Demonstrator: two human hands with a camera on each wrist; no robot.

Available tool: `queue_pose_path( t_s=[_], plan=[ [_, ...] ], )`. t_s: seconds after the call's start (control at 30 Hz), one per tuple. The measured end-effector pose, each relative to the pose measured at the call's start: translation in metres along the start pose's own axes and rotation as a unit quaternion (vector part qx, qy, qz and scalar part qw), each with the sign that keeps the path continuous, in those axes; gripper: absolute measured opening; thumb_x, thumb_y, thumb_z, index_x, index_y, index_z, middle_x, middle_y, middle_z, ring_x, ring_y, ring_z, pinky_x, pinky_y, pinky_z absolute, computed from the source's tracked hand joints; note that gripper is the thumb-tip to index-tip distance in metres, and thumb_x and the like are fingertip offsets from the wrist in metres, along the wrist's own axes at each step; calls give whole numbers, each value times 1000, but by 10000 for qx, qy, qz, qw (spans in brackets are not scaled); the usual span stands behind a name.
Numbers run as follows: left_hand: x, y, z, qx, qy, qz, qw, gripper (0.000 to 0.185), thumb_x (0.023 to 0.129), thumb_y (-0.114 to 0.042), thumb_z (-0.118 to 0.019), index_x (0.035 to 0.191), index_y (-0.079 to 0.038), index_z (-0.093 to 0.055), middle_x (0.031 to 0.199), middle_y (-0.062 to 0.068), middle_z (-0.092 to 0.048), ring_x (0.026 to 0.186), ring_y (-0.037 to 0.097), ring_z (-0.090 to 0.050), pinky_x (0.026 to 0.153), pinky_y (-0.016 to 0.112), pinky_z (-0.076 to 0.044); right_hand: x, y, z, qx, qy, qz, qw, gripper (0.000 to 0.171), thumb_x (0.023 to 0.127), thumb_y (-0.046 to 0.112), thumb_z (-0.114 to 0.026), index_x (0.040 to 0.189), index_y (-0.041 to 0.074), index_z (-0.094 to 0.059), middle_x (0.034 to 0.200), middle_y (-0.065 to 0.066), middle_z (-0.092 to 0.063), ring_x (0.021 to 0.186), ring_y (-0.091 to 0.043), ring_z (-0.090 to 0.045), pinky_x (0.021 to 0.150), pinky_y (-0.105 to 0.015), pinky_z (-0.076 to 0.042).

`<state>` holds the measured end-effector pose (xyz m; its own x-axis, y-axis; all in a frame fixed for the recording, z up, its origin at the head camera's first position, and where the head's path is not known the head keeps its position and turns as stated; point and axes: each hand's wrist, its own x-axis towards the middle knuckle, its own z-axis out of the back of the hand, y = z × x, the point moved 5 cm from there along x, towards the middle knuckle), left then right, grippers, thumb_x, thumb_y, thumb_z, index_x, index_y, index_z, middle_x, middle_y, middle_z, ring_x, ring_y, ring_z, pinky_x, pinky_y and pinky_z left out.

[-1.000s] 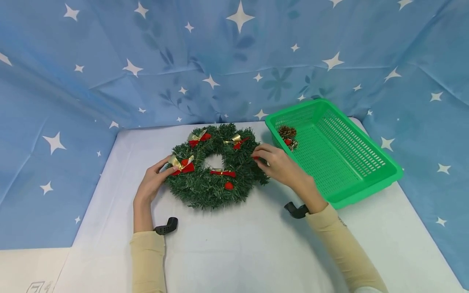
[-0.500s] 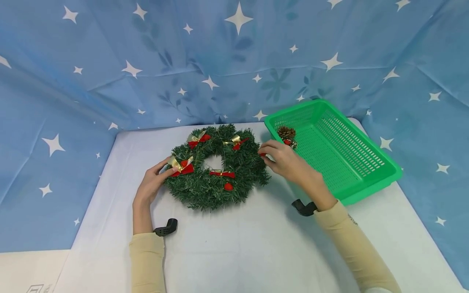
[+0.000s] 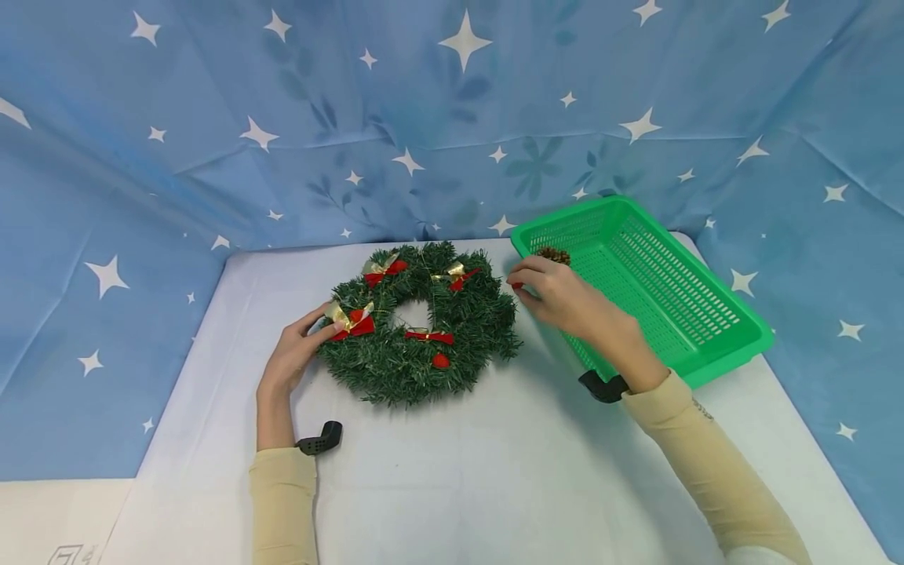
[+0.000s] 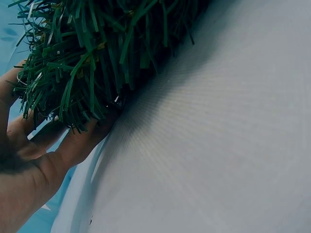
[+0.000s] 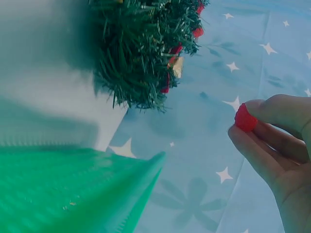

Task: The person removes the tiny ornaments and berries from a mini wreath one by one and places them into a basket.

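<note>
A green wreath (image 3: 421, 324) with red-and-gold bows lies on the white table (image 3: 452, 471). My left hand (image 3: 297, 351) grips its left edge, thumb on top by a bow (image 3: 351, 320); the left wrist view shows the fingers (image 4: 77, 143) under the needles (image 4: 97, 53). My right hand (image 3: 558, 298) pinches a small red berry (image 5: 245, 118) between thumb and fingertips, held in the air just right of the wreath (image 5: 141, 53), at the near-left corner of the green basket (image 3: 706, 345).
The green basket (image 5: 63, 194) stands at the right of the table and holds a pine cone (image 3: 554, 255). A red berry (image 3: 441, 361) and several bows remain on the wreath. Blue star-patterned cloth (image 3: 212, 118) hangs behind and at both sides.
My right hand has pulled away from the wreath's right edge with the red berry and moved up and right towards the basket. The left hand has stayed put.
</note>
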<state>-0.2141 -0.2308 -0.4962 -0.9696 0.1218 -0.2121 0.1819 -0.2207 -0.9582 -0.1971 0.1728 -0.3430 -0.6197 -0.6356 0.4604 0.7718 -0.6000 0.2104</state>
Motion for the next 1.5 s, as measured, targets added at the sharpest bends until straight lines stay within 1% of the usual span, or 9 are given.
queue_pose_path(
  t_s=[0.13,0.4,0.6,0.7,0.87,0.97,1.17,1.33,1.5],
  plan=[
    [1,1,-1,-5,1,10,10000,78,99,-38,-71,164,-19,-31,173,4,-15,160,30,-3,126,57,-17,2,-5,6,-12,73,-12,10000,14,86,-12,-76,97,-4,-76,103,-17,-71,94,-32,-69,74,-38,-60],
    [2,2,-2,-62,8,-20,10000,78,99,-38,-71,163,-18,-32,173,6,-15,160,30,-5,126,56,-19,2,-17,12,172,413,-305,9985,16,87,-11,-75,100,-4,-77,107,-18,-72,92,-32,-73,72,-38,-61],
    [3,2,-2,-72,22,-24,10000,77,99,-38,-70,163,-17,-32,173,6,-15,160,30,-6,126,56,-20,1,-28,16,254,451,-292,9982,16,86,-12,-75,99,-4,-77,103,-17,-72,82,-28,-72,66,-39,-60],
    [3,2,-1,-41,-4,-33,10000,77,99,-38,-70,163,-18,-32,173,5,-16,160,29,-6,126,56,-20,2,-33,18,263,451,-273,9983,15,86,-13,-74,98,-4,-77,102,-17,-72,80,-28,-72,64,-39,-60],
    [4,3,-1,-34,-22,-37,10000,77,99,-38,-70,163,-18,-32,173,5,-16,160,29,-6,126,56,-19,0,-44,20,130,506,-290,9982,14,86,-13,-73,96,-4,-77,101,-19,-73,85,-32,-73,66,-39,-61],
    [4,3,0,-56,0,-22,10000,77,100,-37,-70,164,-17,-31,173,6,-16,160,30,-6,126,55,-19,-1,-51,20,133,620,-433,9970,13,87,-12,-73,96,-4,-77,102,-19,-73,86,-32,-73,67,-42,-61],
    [2,4,1,-84,3,25,10000,77,100,-36,-69,164,-16,-30,173,7,-15,160,30,-5,126,56,-19,-3,-67,17,191,920,-899,9915,14,90,-9,-72,101,-2,-78,106,-18,-74,86,-31,-73,69,-44,-60],
    [1,3,1,-75,30,1,10000,78,100,-37,-69,164,-17,-30,173,7,-14,160,30,-5,126,56,-19,-6,-78,16,136,1020,-1125,9883,15,91,-7,-72,103,-1,-78,103,-17,-73,81,-29,-70,64,-40,-55],
    [1,3,1,-51,21,-17,10000,78,100,-37,-70,164,-17,-30,173,7,-15,160,31,-6,126,57,-20,-7,-86,14,117,1149,-1225,9857,15,92,-5,-72,105,-1,-78,102,-17,-72,77,-27,-67,61,-36,-49]
  ],
)
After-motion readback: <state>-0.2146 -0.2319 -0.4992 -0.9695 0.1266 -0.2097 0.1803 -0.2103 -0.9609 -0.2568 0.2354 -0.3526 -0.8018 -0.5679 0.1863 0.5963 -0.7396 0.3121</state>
